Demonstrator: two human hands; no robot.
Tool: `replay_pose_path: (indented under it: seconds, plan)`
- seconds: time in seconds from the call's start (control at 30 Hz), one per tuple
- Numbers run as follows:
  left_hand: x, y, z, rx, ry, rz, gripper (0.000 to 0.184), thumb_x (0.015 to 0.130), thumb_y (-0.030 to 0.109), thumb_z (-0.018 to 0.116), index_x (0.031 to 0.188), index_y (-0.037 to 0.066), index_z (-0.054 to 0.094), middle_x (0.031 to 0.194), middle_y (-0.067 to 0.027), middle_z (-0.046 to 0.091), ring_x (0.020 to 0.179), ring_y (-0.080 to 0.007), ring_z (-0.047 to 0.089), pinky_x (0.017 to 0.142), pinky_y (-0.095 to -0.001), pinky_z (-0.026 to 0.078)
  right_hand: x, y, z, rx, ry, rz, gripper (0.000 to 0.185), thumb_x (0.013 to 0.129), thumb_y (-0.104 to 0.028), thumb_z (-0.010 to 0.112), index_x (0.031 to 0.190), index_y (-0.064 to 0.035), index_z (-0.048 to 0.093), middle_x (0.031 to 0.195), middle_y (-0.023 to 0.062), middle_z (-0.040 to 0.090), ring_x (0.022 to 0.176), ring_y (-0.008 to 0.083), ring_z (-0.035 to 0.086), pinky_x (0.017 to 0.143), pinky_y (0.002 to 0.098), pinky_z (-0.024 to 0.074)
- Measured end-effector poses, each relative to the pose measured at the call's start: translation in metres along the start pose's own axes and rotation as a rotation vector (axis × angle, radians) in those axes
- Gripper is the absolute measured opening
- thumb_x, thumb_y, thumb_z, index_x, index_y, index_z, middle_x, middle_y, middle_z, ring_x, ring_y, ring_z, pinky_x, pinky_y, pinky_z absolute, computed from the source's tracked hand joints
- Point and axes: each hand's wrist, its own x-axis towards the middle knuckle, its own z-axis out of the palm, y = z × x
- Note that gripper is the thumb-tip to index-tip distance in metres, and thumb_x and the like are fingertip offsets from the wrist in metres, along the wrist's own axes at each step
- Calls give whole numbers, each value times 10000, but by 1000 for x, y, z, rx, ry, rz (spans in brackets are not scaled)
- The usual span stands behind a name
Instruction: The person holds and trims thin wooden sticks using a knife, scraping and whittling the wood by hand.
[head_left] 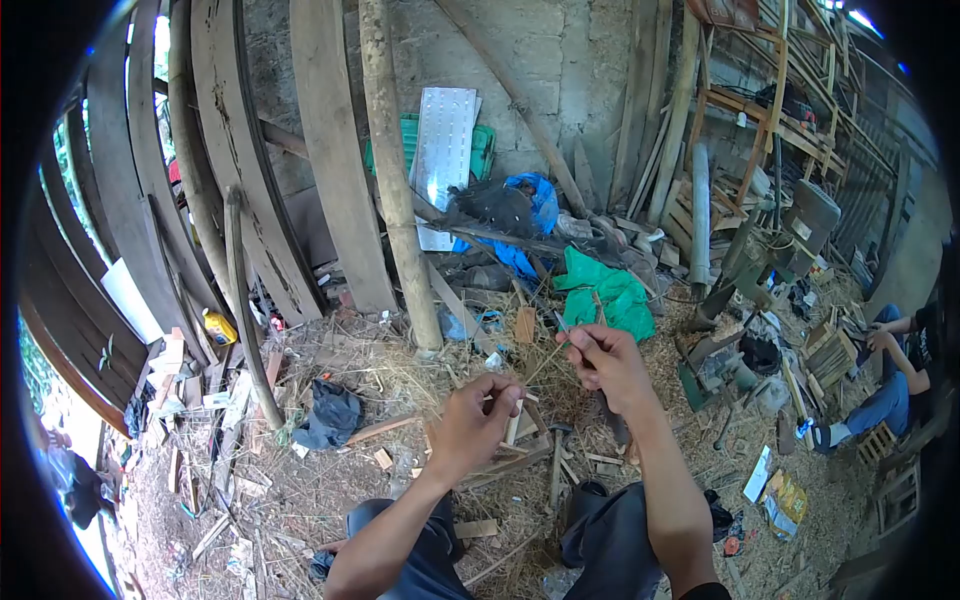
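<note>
My left hand (474,422) is closed in a pinch, thumb against the fingers, above the littered ground between my knees. A thin straw-coloured strip (545,366) runs from its fingertips up to my right hand (608,366), which is also pinched shut on it. Whether the strip is straw or split bamboo is too fine to tell. A small greyish tip shows just beyond the right fingers; I cannot make out what it belongs to. Below the hands lie wooden pieces and a hammer-like tool (558,465), standing near my right foot.
Green plastic (605,292) and blue sheeting lie ahead by a wooden post (395,180). A black plastic bag (330,415) is on the left. Planks lean along the left wall. Another person (890,370) sits at the right near wooden frames. Wood scraps and straw cover the ground.
</note>
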Motion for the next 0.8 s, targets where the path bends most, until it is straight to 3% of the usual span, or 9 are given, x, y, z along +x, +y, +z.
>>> replay_pose_path:
  seconds: [0.13,0.2,0.33,0.4,0.53,0.6,0.8]
  plan:
    - [5,-10,-4,-151,-62,-55,179,923,159,560,921,-5,631,695,-6,582,583,-51,475,536,-219,385,-5,1,5,-18,-10,-56,246,949,-207,537,1021,9,629,666,-29,523,470,27,354,420,189,251]
    - [5,3,-10,-420,-190,-270,171,927,166,557,913,18,642,705,29,547,607,-37,429,556,-202,357,-6,-5,2,26,-4,-32,237,947,-203,542,1019,6,629,677,-25,533,465,28,347,415,190,235]
    - [4,5,-12,-389,-213,-227,166,930,169,555,906,30,643,719,33,544,636,-31,423,578,-193,350,-4,-3,-2,33,-5,-11,235,944,-209,549,1013,1,630,681,-21,537,460,27,344,410,193,230]
    - [5,7,-8,-339,-192,-192,167,927,197,571,901,35,604,688,36,475,571,-20,368,493,-170,281,-4,-4,-1,30,28,-9,236,941,-220,555,1001,-5,632,681,-21,537,456,24,343,407,193,230]
    - [4,5,-8,-341,-192,-200,161,926,194,573,900,38,603,690,34,477,575,-22,368,500,-170,288,5,3,-14,10,111,-35,237,940,-225,556,996,-7,631,680,-25,532,458,20,345,404,193,233]
    - [1,3,-12,-299,-197,-153,150,926,172,563,900,29,601,702,28,500,590,-32,406,526,-181,327,12,-3,-41,50,341,-171,233,939,-216,557,1001,-2,627,676,-27,525,459,20,348,403,195,238]
    - [5,-4,-13,-11,-40,-5,139,924,122,541,906,-5,593,693,6,537,637,-60,484,584,-218,394,-4,-6,-17,42,133,-60,242,938,-193,557,1069,4,606,684,-26,528,465,27,348,406,197,244]
